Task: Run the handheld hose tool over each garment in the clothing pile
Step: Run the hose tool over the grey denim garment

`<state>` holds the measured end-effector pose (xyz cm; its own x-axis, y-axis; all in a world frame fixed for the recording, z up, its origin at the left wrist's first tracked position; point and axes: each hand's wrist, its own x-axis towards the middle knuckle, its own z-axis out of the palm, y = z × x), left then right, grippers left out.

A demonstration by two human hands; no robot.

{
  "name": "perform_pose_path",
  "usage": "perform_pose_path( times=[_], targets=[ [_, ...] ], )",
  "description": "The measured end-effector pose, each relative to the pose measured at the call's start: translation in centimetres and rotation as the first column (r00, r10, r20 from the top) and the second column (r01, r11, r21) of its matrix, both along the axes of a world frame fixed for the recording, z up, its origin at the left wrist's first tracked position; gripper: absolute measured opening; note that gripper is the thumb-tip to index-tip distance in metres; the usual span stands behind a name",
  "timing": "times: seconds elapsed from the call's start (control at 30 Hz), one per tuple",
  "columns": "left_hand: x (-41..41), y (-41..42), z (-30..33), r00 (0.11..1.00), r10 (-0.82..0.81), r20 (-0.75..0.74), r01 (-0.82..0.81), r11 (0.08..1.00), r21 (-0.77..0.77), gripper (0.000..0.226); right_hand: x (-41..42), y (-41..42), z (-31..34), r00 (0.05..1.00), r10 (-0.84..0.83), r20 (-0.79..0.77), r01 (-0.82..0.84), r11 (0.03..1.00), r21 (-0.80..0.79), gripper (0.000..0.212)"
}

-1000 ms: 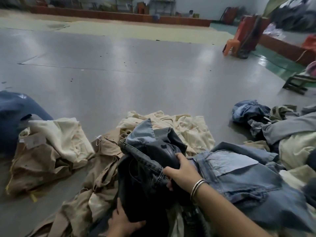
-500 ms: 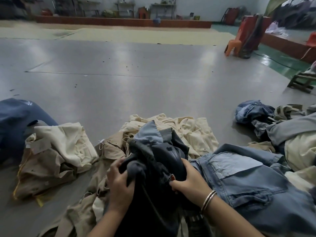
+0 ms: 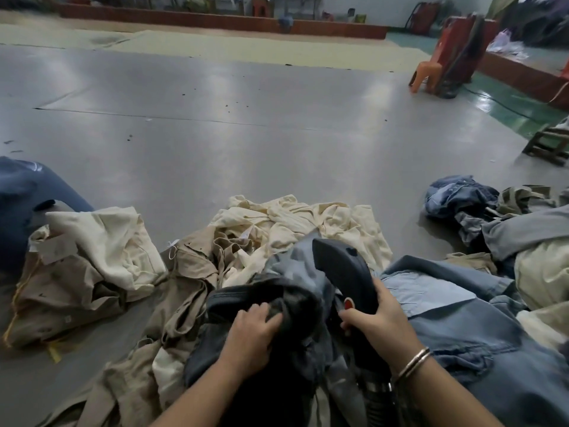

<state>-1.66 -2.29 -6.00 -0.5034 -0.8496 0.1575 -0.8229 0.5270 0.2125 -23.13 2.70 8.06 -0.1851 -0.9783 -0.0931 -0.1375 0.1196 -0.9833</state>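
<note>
A grey glossy floor [image 3: 246, 143] stretches away to a pale yellow mat [image 3: 246, 47] and a low red-brown kerb [image 3: 215, 20] — at far right an orange plastic chair [image 3: 426, 72] stands beside a red machine [image 3: 458, 47], near a green floor strip [image 3: 508, 112] and a dark wooden stool [image 3: 551, 144].

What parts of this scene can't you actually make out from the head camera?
- Hose tool: its nozzle mouth faces away, and its hose runs off the bottom edge.
- Dark garment: bunched under the left hand, so its type is unclear.
- Right hand: its fingertips wrap behind the handle.
- Blue cloth: cut off by the left edge.
- Back-wall shelves: too small and blurred to read.
</note>
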Motion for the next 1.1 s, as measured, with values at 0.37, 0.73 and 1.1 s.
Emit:
perform_pose_path(
  times=[0.37,0.73,1.1],
  targets=[
    [2.9,4.1,0.8,0.251,0.957,-0.143,0.104,0.120,0.987,0.045,-0.3,1.6,-0.3,0.997,0.042,-0.071,-0.035,0.996,0.084,0.040],
    [-0.8,5.6,4.6,-0.002,1.000,-0.015,0.537,0.013,0.844,0.033,1.1,2.2,0.7,0.990,0.114,0.087,-0.125,0.983,0.132,0.036],
    [-2.5,8.9,3.5,-0.191,0.917,-0.350,0.504,0.398,0.766,0.041,2.0,7.5,1.4,0.945,0.292,-0.149,-0.245,0.931,0.270,0.019]
  ],
)
